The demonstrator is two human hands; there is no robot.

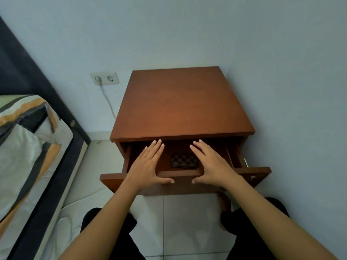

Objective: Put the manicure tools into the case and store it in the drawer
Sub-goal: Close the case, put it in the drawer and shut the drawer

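A dark checkered case [183, 160] lies closed inside the drawer [180, 184] of a brown wooden nightstand [180, 104]. The drawer is pulled out. My left hand [148, 166] and my right hand [210, 164] rest flat over the drawer's front edge, one on each side of the case. Their fingers reach over the drawer's inside, and the thumbs lie along the front panel. Neither hand holds anything or touches the case. No loose manicure tools are visible.
A bed with a striped cover [24, 147] and a dark frame stands on the left. A wall socket [104, 78] with a white cable hangs left of the nightstand. The wall is close on the right. My knees in black trousers [109, 222] rest on the pale tiled floor.
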